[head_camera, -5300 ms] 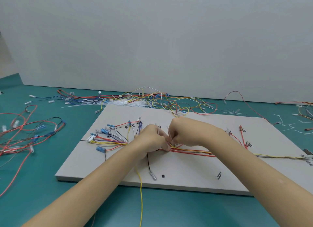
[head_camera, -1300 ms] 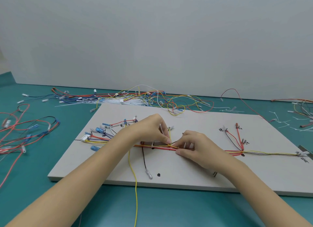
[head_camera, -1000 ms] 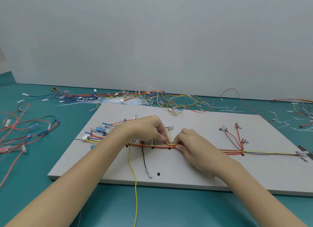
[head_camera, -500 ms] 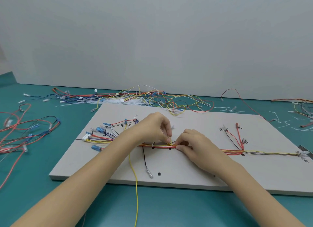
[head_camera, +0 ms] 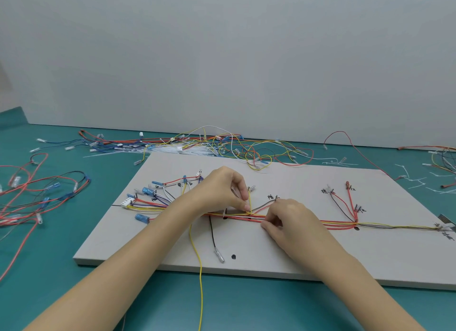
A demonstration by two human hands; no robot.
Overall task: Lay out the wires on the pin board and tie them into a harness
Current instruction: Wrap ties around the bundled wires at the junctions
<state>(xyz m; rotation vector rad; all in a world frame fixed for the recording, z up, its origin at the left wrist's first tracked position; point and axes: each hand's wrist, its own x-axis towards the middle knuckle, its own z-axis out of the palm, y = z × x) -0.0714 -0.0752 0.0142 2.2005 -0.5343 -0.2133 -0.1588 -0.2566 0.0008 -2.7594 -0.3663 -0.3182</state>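
A grey pin board (head_camera: 308, 254) lies on the teal table. A bundle of red, yellow and grey wires (head_camera: 340, 224) runs left to right across it, with branches fanning to blue and white connectors (head_camera: 148, 191) at the left. My left hand (head_camera: 222, 192) pinches the bundle at its middle, where a yellow wire (head_camera: 249, 202) rises to a pin. My right hand (head_camera: 286, 217) pinches the red and yellow wires just to the right. A long yellow wire (head_camera: 197, 254) hangs off the board's front edge. A black wire with a metal tip (head_camera: 217, 249) lies below the bundle.
A heap of loose wires and white cable ties (head_camera: 197, 145) lies behind the board. More red and blue wires (head_camera: 37, 190) sprawl at the left of the table. Cut tie ends (head_camera: 417, 180) and wires lie at the far right. A grey wall stands behind.
My hands have drawn a little apart: the right hand slid rightwards along the bundle, while the left stays pinching at the yellow branch. The bundle lies straighter than a second ago.
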